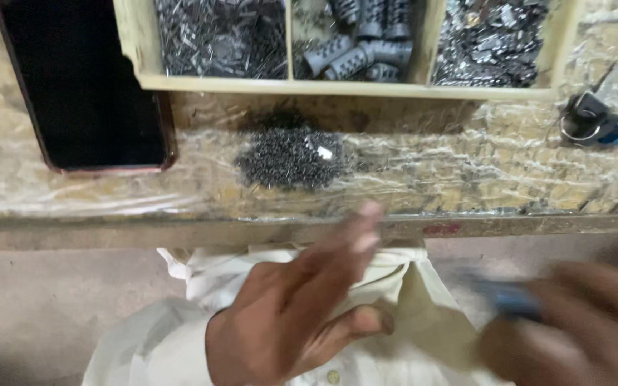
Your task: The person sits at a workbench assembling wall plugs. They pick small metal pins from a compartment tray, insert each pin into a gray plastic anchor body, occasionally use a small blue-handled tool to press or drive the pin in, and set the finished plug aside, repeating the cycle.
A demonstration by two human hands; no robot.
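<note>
Looking down from the head cam, my left hand (302, 314) sat low in the middle of the frame, fingers spread loose and open, nothing in it, index pointing up toward the bench edge (180, 230). My right hand (574, 329) was at the lower right and badly blurred. It looked closed around a small blue thing (513, 300), but I couldn't tell what that was or how tight the grip was.

Just above the left hand, on the plastic-covered bench top, lay a heap of tiny dark metal bits (289, 157), apart from both hands. Along the top was a pale wooden tray (352, 86) with three bins: thin metal pieces on the left, ribbed grey cylinders (363, 43) in the middle, shiny scrap on the right. Black phone (84, 86) at upper left, keys (595, 123) at upper right.

Progress-wise, I'd say nothing was mid-assembly: no part from the heap picked up, both hands off the bench.
</note>
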